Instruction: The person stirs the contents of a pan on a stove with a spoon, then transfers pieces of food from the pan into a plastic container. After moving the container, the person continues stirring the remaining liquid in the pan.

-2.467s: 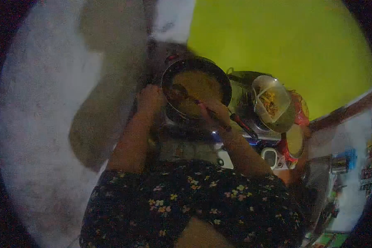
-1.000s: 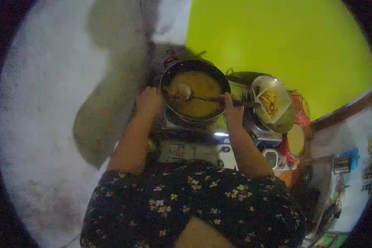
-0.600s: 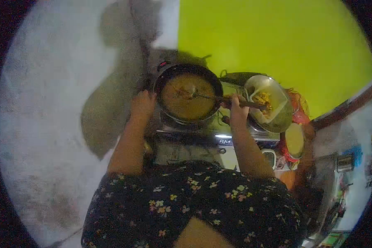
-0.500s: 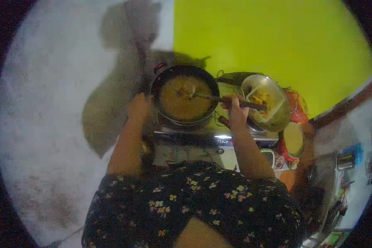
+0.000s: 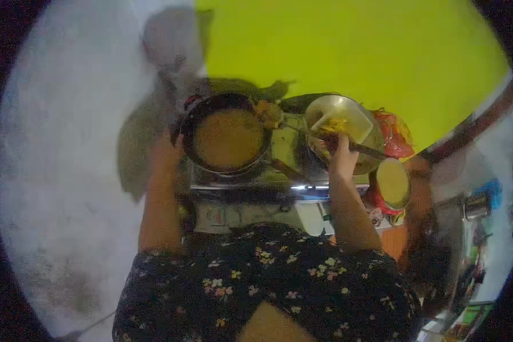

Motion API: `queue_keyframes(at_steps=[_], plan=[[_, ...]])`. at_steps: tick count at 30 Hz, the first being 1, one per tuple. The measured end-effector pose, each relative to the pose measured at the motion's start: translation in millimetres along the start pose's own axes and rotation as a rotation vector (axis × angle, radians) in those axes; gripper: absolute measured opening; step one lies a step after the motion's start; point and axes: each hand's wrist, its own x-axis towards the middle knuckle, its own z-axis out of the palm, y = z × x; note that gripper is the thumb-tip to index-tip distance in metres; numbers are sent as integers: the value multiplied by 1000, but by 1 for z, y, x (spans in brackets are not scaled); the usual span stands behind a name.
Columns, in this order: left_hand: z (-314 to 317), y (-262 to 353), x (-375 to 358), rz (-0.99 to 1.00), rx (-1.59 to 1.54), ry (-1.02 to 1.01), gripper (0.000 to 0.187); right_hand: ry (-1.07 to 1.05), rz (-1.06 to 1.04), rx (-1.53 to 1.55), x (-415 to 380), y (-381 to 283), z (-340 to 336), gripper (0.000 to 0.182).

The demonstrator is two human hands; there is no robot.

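Note:
A dark round pan [image 5: 189,149] of brown, soupy food [image 5: 228,139] sits on the stove [image 5: 239,182]. My right hand [image 5: 343,157] is closed around the dark handle of a long cooking utensil [image 5: 370,150], held across the metal bowl [image 5: 313,114]. At its far end, a clump of food [image 5: 269,114] rests by the pan's right rim; the utensil's head is hidden beneath it. My left hand [image 5: 170,141] is at the pan's left side, its fingers too dim to show whether they grip anything. Yellow pieces of food [image 5: 337,124] lie in a pale square container [image 5: 362,121] inside the bowl.
Right of the bowl are a red plastic bag [image 5: 397,139] and a round tub with a pale top [image 5: 393,183]. A dark handle [image 5: 290,171] sticks out at the pan's lower right. Behind the stove stands a yellow-green wall [image 5: 347,45].
My right hand has drawn the utensil out of the pan and to the right, bringing up a clump of food. The whole view has shifted, with the pan now further left.

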Motion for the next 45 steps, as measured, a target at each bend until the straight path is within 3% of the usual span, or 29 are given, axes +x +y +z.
queue_keyframes(at_steps=[1, 3, 9, 12, 15, 19, 21, 25, 27, 28, 30, 32, 34, 36, 39, 41, 43, 45], plan=[[3, 5, 1, 39, -41, 86, 64, 160, 92, -107, 11, 2, -13, 40], [2, 14, 0, 114, -123, 257, 63, 171, -31, 53, 21, -7, -26, 40], [19, 100, -18, 336, -216, 291, 61, 158, -90, 80, 56, -30, -86, 23], [18, 151, -30, 426, -221, 120, 59, 311, -62, -63, 61, -51, -100, 23], [0, 189, -68, 494, -231, 123, 57, 182, -318, -280, 89, -38, -131, 24], [23, 211, -75, 559, -407, 165, 57, 1, -686, -762, 106, -26, -150, 19], [32, 220, -75, 545, -401, 137, 56, -122, -568, -690, 92, -42, -147, 17], [37, 234, -76, 545, -377, 111, 55, -266, -530, -459, 103, -35, -154, 13], [35, 238, -78, 534, -326, 120, 54, -150, -857, -849, 103, -47, -151, 15], [32, 240, -79, 517, -336, 112, 53, -120, -801, -807, 100, -54, -146, 16], [26, 241, -80, 478, -354, 94, 53, -66, -687, -722, 95, -58, -141, 20], [27, 235, -76, 473, -319, 135, 52, -89, -773, -783, 108, -47, -144, 23], [16, 229, -74, 427, -298, 121, 51, -171, -772, -731, 96, -58, -123, 23], [-1, 218, -74, 343, -291, 57, 51, -277, -822, -610, 108, -26, -120, 21], [34, 163, -52, 311, -171, 117, 52, -509, -895, -674, 79, -29, -73, 16], [10, 137, -61, 296, -145, 223, 52, -648, -1016, -648, 56, -27, -36, 11], [2, 106, -61, 225, -52, 254, 54, -844, -622, -554, 44, -1, -11, 5], [5, 69, -51, 97, 101, 206, 59, -1006, -934, -686, 37, 8, 15, 7]])
